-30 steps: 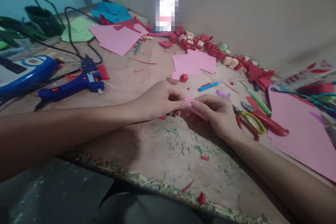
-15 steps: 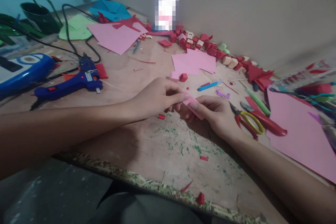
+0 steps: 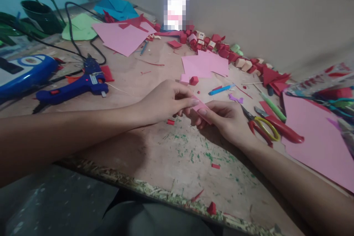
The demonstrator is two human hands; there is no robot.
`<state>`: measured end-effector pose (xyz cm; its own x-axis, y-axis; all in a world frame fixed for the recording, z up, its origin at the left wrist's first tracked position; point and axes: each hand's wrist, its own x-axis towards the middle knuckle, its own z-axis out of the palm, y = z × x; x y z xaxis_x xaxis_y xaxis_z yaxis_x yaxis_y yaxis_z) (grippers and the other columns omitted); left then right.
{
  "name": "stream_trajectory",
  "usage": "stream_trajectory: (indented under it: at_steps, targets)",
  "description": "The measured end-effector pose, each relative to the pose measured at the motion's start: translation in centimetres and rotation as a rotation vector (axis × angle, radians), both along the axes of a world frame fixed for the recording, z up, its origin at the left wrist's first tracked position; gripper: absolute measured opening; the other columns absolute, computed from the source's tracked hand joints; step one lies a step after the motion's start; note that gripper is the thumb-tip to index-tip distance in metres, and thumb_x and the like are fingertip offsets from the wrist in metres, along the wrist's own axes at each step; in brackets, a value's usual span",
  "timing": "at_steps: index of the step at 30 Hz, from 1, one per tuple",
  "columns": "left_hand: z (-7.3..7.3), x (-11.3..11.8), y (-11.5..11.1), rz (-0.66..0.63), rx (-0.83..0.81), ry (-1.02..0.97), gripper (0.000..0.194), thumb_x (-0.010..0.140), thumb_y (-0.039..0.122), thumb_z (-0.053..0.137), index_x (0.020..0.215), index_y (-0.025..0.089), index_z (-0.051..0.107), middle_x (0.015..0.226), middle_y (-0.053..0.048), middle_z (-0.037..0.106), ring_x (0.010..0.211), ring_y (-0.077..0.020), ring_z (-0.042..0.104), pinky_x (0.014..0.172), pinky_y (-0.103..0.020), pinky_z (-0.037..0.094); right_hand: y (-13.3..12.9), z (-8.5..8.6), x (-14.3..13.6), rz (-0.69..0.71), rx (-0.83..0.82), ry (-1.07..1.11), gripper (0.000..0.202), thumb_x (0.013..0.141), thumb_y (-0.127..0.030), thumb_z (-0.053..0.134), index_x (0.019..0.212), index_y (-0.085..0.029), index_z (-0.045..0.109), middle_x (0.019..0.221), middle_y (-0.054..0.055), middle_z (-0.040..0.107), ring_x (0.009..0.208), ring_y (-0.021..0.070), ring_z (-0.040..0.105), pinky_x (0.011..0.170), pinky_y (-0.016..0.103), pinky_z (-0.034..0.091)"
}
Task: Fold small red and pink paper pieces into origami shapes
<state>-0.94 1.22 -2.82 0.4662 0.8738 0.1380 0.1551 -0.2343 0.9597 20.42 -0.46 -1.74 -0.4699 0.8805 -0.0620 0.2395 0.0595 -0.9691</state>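
Observation:
A small strip of pink paper [image 3: 198, 107] is held between my two hands above the middle of the worktable. My left hand [image 3: 168, 101] pinches its upper left end between thumb and fingers. At its lower right end, my right hand [image 3: 221, 116] grips it with the thumb pressed on top. The fingertips beneath the paper are partly hidden. Just beyond my hands lie a pink paper cube [image 3: 184, 78] and a red paper cube [image 3: 194, 80]. To the right of my right hand rest scissors [image 3: 264, 127] with red and yellow handles.
A blue glue gun [image 3: 74, 87] with a black cord lies left. Pink sheets [image 3: 312, 132] spread right and behind. Several small cubes [image 3: 218, 44] line the wall. A blue pen [image 3: 221, 89], a green craft knife [image 3: 272, 107] and red scraps lie about. The table's front edge [image 3: 138, 188] is rough.
Both hands keep their hold on the pink paper strip, which has tilted slightly. The whole view has shifted very little.

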Motion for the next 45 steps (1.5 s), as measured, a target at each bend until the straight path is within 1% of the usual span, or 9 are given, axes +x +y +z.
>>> stream_trajectory:
  at_steps: [8, 13, 17, 22, 27, 30, 35, 41, 45]
  targets:
    - [0.1, -0.3, 0.0, 0.189, 0.012, -0.027, 0.027, 0.095, 0.024, 0.064, 0.071, 0.013, 0.070, 0.061, 0.000, 0.064, 0.049, -0.0071, 0.056, 0.047, -0.018, 0.045, 0.2, -0.4, -0.1, -0.150, -0.033, 0.065, 0.022, 0.095, -0.033, 0.072, 0.083, -0.015, 0.077, 0.072, 0.004, 0.075, 0.058, 0.0103, 0.067, 0.055, 0.020, 0.051]
    - [0.3, -0.3, 0.1, 0.149, -0.039, -0.027, 0.027, 0.094, 0.024, 0.064, 0.069, 0.013, 0.068, 0.062, -0.002, 0.065, 0.051, -0.0080, 0.059, 0.047, -0.017, 0.046, 0.4, -0.6, 0.1, -0.247, -0.102, 0.178, 0.015, 0.091, -0.031, 0.077, 0.087, -0.017, 0.077, 0.070, 0.004, 0.074, 0.056, 0.0124, 0.067, 0.053, 0.023, 0.051]
    - [0.3, -0.2, 0.3, 0.090, -0.082, -0.048, 0.022, 0.092, 0.022, 0.066, 0.073, 0.012, 0.068, 0.062, -0.002, 0.066, 0.051, -0.0076, 0.059, 0.046, -0.016, 0.046, 0.6, -0.7, 0.4, -0.319, -0.139, 0.273, 0.011, 0.086, -0.028, 0.080, 0.082, -0.020, 0.074, 0.067, 0.001, 0.071, 0.053, 0.0129, 0.065, 0.048, 0.024, 0.049]
    - [0.2, -0.1, 0.3, 0.053, -0.126, -0.047, 0.010, 0.091, 0.018, 0.067, 0.089, 0.013, 0.074, 0.069, -0.003, 0.071, 0.055, -0.0088, 0.063, 0.051, -0.018, 0.052, 0.6, -0.8, 0.5, -0.265, -0.082, 0.203, 0.014, 0.084, -0.029, 0.083, 0.094, -0.021, 0.079, 0.069, 0.001, 0.074, 0.056, 0.0131, 0.065, 0.051, 0.024, 0.049]
    - [0.2, -0.1, 0.3, 0.033, -0.159, -0.086, 0.020, 0.091, 0.018, 0.066, 0.108, 0.013, 0.077, 0.069, -0.002, 0.071, 0.055, -0.0107, 0.066, 0.050, -0.019, 0.055, 0.6, -1.1, 0.5, -0.272, -0.050, 0.178, 0.015, 0.086, -0.028, 0.080, 0.100, -0.024, 0.081, 0.066, 0.001, 0.073, 0.055, 0.0141, 0.065, 0.051, 0.026, 0.049]
    - [0.2, -0.2, 0.5, 0.022, -0.209, -0.125, 0.020, 0.091, 0.021, 0.069, 0.106, 0.013, 0.078, 0.068, -0.003, 0.072, 0.056, -0.0126, 0.069, 0.049, -0.020, 0.056, 0.4, -1.0, 0.5, -0.296, 0.021, 0.138, 0.013, 0.086, -0.026, 0.080, 0.099, -0.026, 0.083, 0.062, 0.000, 0.072, 0.053, 0.0142, 0.063, 0.052, 0.027, 0.049]
    - [0.4, -0.2, 0.6, 0.021, -0.234, -0.125, 0.022, 0.092, 0.031, 0.070, 0.083, 0.012, 0.076, 0.069, -0.005, 0.072, 0.056, -0.0108, 0.067, 0.051, -0.019, 0.055, -0.1, -0.7, 0.2, -0.325, 0.141, 0.032, 0.011, 0.086, -0.026, 0.078, 0.095, -0.027, 0.084, 0.065, 0.000, 0.073, 0.054, 0.0145, 0.062, 0.053, 0.029, 0.051]
    - [0.3, -0.1, 0.5, 0.101, -0.257, -0.100, 0.016, 0.090, 0.020, 0.070, 0.101, 0.012, 0.077, 0.071, -0.005, 0.074, 0.062, -0.0124, 0.069, 0.054, -0.020, 0.056, 0.1, -0.4, 0.2, -0.252, 0.049, 0.027, 0.024, 0.087, -0.038, 0.079, 0.106, -0.024, 0.082, 0.072, 0.001, 0.074, 0.057, 0.0137, 0.062, 0.054, 0.027, 0.052]
    - [0.2, 0.0, 0.5, 0.098, -0.245, -0.077, 0.016, 0.088, 0.021, 0.072, 0.099, 0.011, 0.078, 0.073, -0.006, 0.075, 0.063, -0.0127, 0.070, 0.055, -0.020, 0.056, 0.2, -0.2, 0.1, -0.150, 0.033, -0.035, 0.023, 0.093, -0.039, 0.073, 0.099, -0.018, 0.082, 0.074, 0.004, 0.075, 0.061, 0.0135, 0.063, 0.056, 0.025, 0.050]
